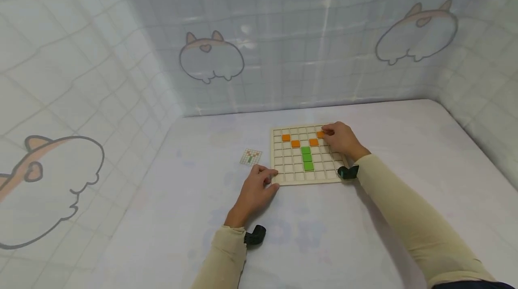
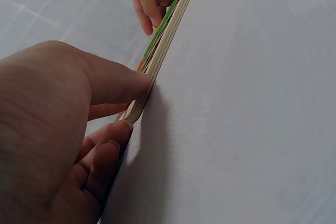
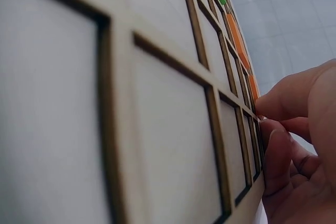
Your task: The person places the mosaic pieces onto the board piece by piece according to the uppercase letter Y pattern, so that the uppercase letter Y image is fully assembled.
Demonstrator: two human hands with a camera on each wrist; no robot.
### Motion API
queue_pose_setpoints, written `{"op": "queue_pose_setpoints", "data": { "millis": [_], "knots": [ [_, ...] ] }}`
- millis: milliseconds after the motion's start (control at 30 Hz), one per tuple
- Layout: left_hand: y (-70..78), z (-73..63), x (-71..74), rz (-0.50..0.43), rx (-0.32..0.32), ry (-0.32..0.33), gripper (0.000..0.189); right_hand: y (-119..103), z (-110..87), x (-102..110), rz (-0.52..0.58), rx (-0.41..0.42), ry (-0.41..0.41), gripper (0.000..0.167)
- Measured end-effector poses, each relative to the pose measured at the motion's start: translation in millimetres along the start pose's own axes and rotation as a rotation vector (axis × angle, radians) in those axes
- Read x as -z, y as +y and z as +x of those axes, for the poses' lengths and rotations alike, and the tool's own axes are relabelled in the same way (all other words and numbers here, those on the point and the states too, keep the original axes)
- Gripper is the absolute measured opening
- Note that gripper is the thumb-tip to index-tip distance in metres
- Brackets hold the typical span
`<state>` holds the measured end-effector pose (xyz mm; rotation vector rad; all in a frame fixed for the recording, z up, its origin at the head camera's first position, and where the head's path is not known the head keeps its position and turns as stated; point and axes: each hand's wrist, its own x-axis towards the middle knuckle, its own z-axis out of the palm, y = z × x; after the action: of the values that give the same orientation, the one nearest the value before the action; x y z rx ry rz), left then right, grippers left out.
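Observation:
A pale wooden grid board (image 1: 319,175) lies on the white surface. Three green tiles (image 1: 307,157) stand in a column in its middle, and orange tiles (image 1: 296,144) branch out above them on both sides. My left hand (image 1: 256,188) holds the board's near left corner; in the left wrist view its thumb (image 2: 123,81) presses the front edge and other fingers touch the side. At the far right part of the board, my right hand (image 1: 341,138) pinches the outermost orange tile (image 1: 320,135) at its cell. Its fingertips partly cover that tile.
Left of the board lies a small pattern card (image 1: 251,157) with a matching coloured Y shape on a grid. A tiled-pattern cloth (image 1: 283,64) with animal drawings rises behind the surface and at both sides. Dark wrist cameras (image 1: 255,235) sit on both wrists.

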<state>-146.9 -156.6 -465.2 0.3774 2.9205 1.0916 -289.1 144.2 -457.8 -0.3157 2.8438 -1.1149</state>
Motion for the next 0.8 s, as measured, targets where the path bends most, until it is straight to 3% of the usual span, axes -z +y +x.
{"op": "queue_pose_setpoints", "data": {
  "millis": [167,367,467,800],
  "knots": [
    [0.2,4.0,-3.1,-0.01,-0.006,0.002,0.035,4,-1.1,3,0.018,-0.001,0.022,0.044],
    [-1.7,0.4,-6.3,-0.008,0.016,0.005,0.033,11,-13.9,5,0.259,-0.056,0.065,0.036],
    [-4.5,-3.0,-5.8,-0.026,0.027,0.022,0.031,12,-22.7,8,0.322,-0.067,0.092,0.036],
    [-6.3,-10.0,12.7,-0.089,0.021,0.109,0.028,20,-60.8,32,0.15,-0.101,0.109,0.031]
  ]
}}
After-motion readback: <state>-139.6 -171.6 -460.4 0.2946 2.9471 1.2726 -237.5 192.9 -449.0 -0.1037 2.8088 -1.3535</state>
